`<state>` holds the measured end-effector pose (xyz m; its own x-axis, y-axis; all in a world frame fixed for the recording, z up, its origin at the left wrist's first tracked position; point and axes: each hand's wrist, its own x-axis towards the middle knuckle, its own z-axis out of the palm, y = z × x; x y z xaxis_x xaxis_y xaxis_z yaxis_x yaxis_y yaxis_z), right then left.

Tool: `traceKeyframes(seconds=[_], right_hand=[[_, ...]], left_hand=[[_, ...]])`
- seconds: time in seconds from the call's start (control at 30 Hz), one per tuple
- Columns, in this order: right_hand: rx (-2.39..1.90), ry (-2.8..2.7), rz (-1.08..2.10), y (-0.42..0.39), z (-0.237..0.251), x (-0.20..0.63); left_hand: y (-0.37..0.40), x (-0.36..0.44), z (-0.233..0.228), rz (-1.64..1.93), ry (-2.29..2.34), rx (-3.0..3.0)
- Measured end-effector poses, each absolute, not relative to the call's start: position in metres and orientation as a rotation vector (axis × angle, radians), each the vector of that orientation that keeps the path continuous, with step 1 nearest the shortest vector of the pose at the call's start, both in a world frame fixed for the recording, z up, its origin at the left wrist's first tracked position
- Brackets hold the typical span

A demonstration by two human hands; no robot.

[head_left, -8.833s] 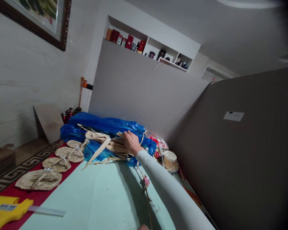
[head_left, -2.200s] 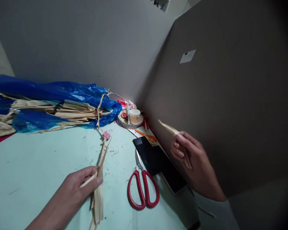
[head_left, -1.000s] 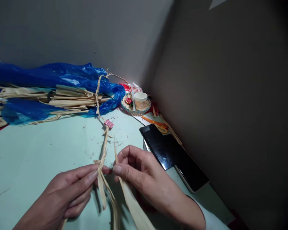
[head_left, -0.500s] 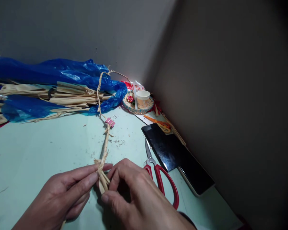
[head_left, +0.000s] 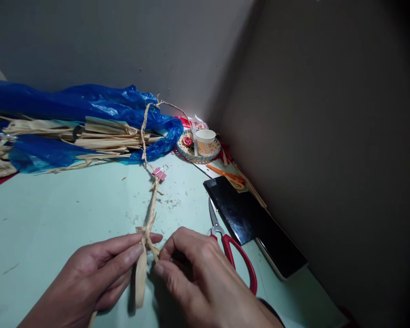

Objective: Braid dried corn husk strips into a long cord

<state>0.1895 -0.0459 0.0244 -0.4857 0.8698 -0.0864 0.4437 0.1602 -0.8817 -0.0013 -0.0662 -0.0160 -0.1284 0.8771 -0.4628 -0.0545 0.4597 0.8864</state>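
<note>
A braid of dried straw-like strips (head_left: 152,212) runs toward me from a pink binder clip (head_left: 159,174). My left hand (head_left: 99,269) pinches its near end between thumb and fingers. Just to the right, my right hand (head_left: 194,269) grips a strip that comes off the braid, thumb against forefinger. A wide loose strip (head_left: 141,280) hangs down between the two hands. Short stubs stick out of the braid near my left fingertips. Beyond the clip, the thin twisted length (head_left: 144,130) curves up over the blue plastic and across to the basket.
Blue plastic bags (head_left: 71,100) with bundled dried strips (head_left: 105,134) lie at the back left. Red-handled scissors (head_left: 237,255) sit right of my hand, beside dark phone-like slabs (head_left: 246,218). Behind are orange scissors (head_left: 228,175) and a woven basket (head_left: 198,158) with a paper cup (head_left: 205,142). Walls bound the table (head_left: 71,209).
My right hand has moved slightly right, drawing its strip away from the braid. The wide strip now hangs loose. My left hand keeps its pinch. The view has shifted a little.
</note>
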Motion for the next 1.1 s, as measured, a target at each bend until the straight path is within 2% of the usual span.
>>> traceKeyframes(seconds=[0.33, 0.73, 1.1], right_hand=[[-1.459, -2.15, 1.137, -0.051, 0.034, 0.177], [-1.174, -2.317, 0.963, -0.052, 0.018, 0.179], [-1.122, -2.151, 1.125, -0.044, 0.03, 0.189]], left_hand=[[-0.065, 0.001, -0.013, 0.932, 1.519, 0.719], [-0.063, 0.001, -0.013, 0.967, 1.468, 0.986], [-0.058, 0.001, -0.004, 0.976, 1.597, 1.157]])
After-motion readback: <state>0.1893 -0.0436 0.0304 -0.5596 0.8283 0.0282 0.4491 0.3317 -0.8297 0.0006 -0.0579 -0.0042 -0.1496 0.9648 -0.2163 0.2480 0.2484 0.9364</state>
